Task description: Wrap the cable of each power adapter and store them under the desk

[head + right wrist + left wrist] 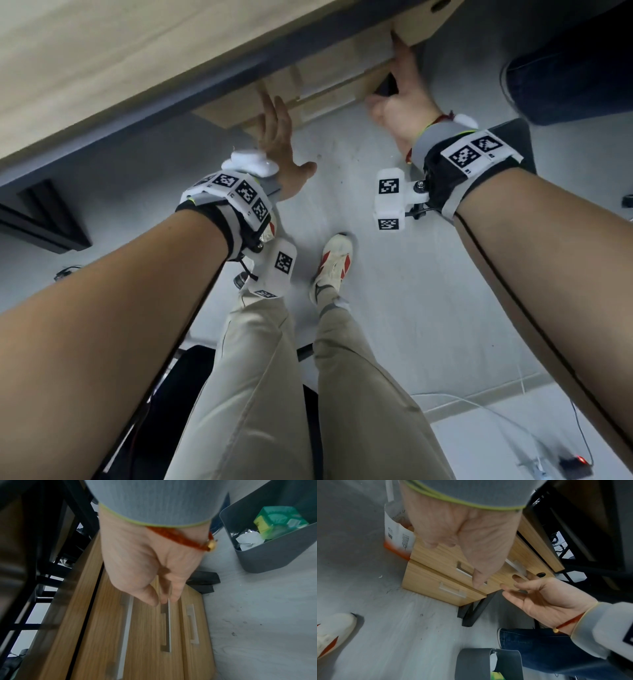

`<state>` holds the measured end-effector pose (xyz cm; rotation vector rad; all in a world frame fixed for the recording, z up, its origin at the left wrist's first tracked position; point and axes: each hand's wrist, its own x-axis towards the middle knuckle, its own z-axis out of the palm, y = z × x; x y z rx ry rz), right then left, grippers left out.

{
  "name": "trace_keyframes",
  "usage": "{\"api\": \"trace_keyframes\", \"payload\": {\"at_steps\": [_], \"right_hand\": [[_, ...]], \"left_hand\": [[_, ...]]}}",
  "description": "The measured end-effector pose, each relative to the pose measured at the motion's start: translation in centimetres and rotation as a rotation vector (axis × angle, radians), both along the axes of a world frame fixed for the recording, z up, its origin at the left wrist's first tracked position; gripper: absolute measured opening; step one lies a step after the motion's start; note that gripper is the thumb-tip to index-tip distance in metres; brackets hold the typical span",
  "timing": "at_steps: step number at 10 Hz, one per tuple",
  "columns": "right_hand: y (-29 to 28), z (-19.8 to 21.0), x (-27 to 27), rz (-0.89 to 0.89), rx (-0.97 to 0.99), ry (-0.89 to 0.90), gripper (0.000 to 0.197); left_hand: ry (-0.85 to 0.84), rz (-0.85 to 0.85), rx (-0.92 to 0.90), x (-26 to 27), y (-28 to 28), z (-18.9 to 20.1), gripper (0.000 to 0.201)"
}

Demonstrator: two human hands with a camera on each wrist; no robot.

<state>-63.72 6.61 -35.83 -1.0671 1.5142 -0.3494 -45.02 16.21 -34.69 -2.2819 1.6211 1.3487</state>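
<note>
Power adapter and cable cannot be made out for certain: only a dark, blurred shape (387, 87) shows in the head view, between the thumb and fingers of the right hand (402, 99), too unclear to name.

Ahead of the fingertips of both hands stands a drawer cabinet (436, 558) of pale wood-grain laminate, smooth and flat-faced, with square edges. Each drawer front has a long recessed rectangular pull (165, 628) edged in a light strip.

The right hand's fingers are loosely spread and slightly bent, their tips at the cabinet's front and gripping nothing that shows. The left hand (279, 144) reaches the cabinet with straight fingers laid against the wood, thumb splayed away from them.

Above the fingers runs the desk (102, 61), a light matte top with a dark edge. Below them lies a pale grey floor (394, 274), scuffed and speckled. Behind the right hand's wrist sits a grey plastic bin (267, 555) with rounded corners.
</note>
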Motion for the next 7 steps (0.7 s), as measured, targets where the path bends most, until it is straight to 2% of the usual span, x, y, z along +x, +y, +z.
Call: {"api": "trace_keyframes", "payload": {"at_steps": [3,5,6,7], "right_hand": [[-2.8,-0.8,0.8,0.064,0.022,-0.044,0.090],[-3.2,-1.8,0.5,0.087,0.000,-0.010,0.089],[-3.2,-2.1,0.2,0.089,0.004,-0.003,0.090],[-2.0,-1.7,-0.3,-0.003,0.055,-0.050,0.067]], "left_hand": [[-0.010,0.019,0.025,1.1,-3.0,-1.1,0.108],[-0.024,-0.014,0.059,1.3,-3.9,-1.0,0.106],[0.027,0.003,0.077,1.2,-3.5,-0.8,0.103],[0.064,-0.004,0.137,0.7,-2.2,0.1,0.088]]}}
